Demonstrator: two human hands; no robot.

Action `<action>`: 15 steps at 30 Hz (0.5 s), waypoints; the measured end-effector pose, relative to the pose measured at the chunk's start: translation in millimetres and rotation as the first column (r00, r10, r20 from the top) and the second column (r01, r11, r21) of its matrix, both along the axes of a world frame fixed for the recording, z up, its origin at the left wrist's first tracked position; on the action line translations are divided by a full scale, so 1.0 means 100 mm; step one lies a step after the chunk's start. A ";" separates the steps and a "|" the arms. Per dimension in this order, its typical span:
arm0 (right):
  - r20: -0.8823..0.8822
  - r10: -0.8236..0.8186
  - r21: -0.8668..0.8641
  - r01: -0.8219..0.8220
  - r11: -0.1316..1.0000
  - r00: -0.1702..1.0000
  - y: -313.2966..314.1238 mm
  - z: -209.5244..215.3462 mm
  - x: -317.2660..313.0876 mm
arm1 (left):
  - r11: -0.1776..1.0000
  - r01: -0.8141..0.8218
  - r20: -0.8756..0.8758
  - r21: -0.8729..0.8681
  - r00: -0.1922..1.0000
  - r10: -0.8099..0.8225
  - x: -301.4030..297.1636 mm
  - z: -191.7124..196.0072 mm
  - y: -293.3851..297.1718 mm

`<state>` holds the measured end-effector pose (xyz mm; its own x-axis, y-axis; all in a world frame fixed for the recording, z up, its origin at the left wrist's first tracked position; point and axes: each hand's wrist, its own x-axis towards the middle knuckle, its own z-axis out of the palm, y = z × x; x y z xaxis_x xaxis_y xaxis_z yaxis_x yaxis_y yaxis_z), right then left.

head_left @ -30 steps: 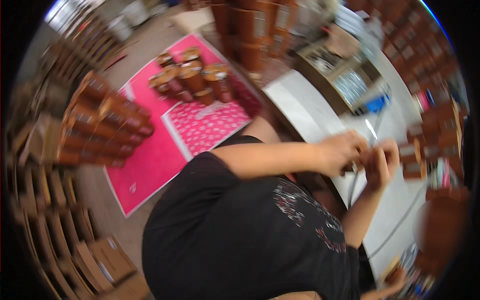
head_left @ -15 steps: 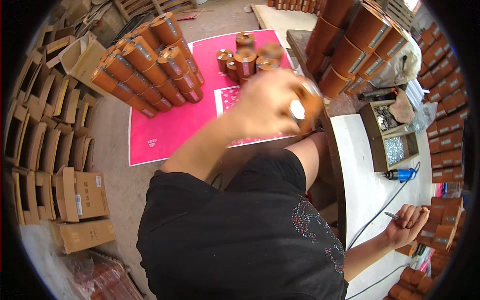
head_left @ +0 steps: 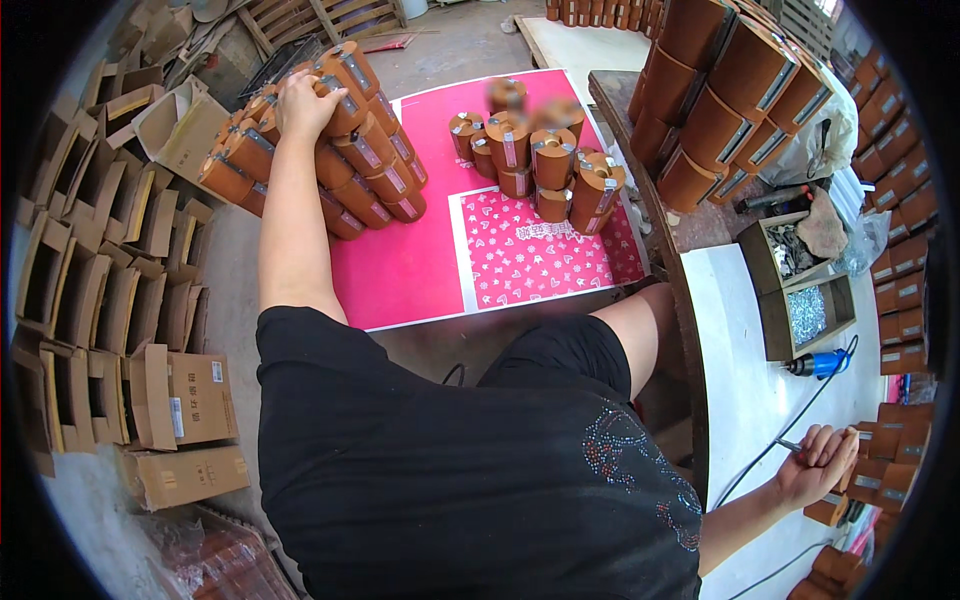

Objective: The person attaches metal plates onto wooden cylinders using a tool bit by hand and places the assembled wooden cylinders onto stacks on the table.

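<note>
My left hand (head_left: 305,108) reaches to the top of a tall stack at the far left, its fingers curled around an orange-brown cylinder (head_left: 343,108) with a metal strip down its side. More such cylinders are stacked tightly below and beside it. My right hand (head_left: 822,466) is closed over the white table at the right, with a thin dark pen-like tool (head_left: 789,445) poking out between the fingers. Several cylinders with a hole in the top end, such as one cylinder (head_left: 598,185) at the near right of the group, stand on a pink printed sheet (head_left: 400,285).
On the white table (head_left: 715,300), a divided wooden box (head_left: 757,250) holds small metal parts beside a blue power tool (head_left: 818,364) with a black cord. Large cylinders (head_left: 725,110) pile up at the far right. Cardboard boxes (head_left: 200,395) line the left side.
My left hand has left the cylinder it held over the right group and swung far left to the stack. That group now shows a cylinder at its near right. My right hand stays nearly still.
</note>
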<state>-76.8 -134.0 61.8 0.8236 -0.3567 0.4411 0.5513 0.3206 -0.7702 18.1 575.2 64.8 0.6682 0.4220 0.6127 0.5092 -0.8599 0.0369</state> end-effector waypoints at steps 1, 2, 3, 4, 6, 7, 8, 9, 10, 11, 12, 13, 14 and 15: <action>-0.001 0.000 0.001 0.000 1.000 1.000 0.00 -0.01 0.00 | 0.999 -0.027 -0.003 -0.032 1.000 0.027 -0.01 -0.01 -0.01; -0.014 -0.030 0.000 0.030 1.000 0.999 0.00 -0.02 0.00 | 0.999 -0.027 -0.003 -0.032 1.000 0.027 -0.01 -0.02 0.00; -0.027 -0.060 -0.001 0.060 0.998 0.998 0.01 -0.02 0.01 | 0.998 -0.046 -0.018 -0.038 0.999 0.045 -0.02 -0.04 0.03; -0.027 -0.058 0.001 0.058 0.998 0.998 0.01 -0.01 0.01 | 0.997 -0.065 -0.032 -0.044 0.997 0.064 -0.04 -0.07 0.07; -0.041 -0.042 0.005 0.042 0.999 0.998 0.00 0.01 0.00 | 0.996 -0.067 -0.046 -0.055 0.997 0.065 0.00 -0.11 0.08; -0.040 -0.046 0.005 0.046 0.999 0.998 0.00 0.02 -0.02 | 0.995 -0.074 -0.059 -0.065 0.996 0.070 0.02 -0.11 0.08; -0.048 -0.080 0.002 0.080 0.997 0.996 0.00 0.02 -0.03 | 0.995 -0.071 -0.058 -0.065 0.996 0.067 0.01 -0.12 0.07; -0.055 -0.114 -0.002 0.114 0.993 0.992 0.00 0.02 -0.04 | 0.996 -0.065 -0.061 -0.055 0.996 0.062 -0.01 -0.10 -0.01; -0.055 -0.116 -0.001 0.116 0.993 0.992 0.00 0.02 -0.05 | 0.997 -0.060 -0.064 -0.045 0.996 0.057 -0.03 -0.09 -0.05; -0.050 -0.098 0.015 0.099 0.995 0.994 -0.01 0.02 -0.05 | 0.997 -0.058 -0.065 -0.044 0.996 0.055 -0.03 -0.08 -0.06; -0.046 -0.085 0.028 0.086 0.996 0.995 -0.02 0.03 -0.08 | 0.997 -0.073 -0.073 -0.018 0.995 0.071 -0.02 -0.09 -0.08; -0.048 -0.093 0.024 0.094 0.995 0.995 -0.03 0.02 -0.10 | 0.996 -0.086 -0.081 0.008 0.993 0.087 0.00 -0.09 -0.11; -0.045 -0.084 0.022 0.085 0.996 0.995 -0.05 0.01 -0.11 | 0.997 -0.077 -0.084 0.004 0.993 0.077 0.02 -0.08 -0.12; -0.042 -0.077 0.019 0.078 0.997 0.996 -0.06 0.00 -0.12 | 0.992 -0.116 -0.112 -0.046 0.988 0.111 0.04 -0.04 -0.14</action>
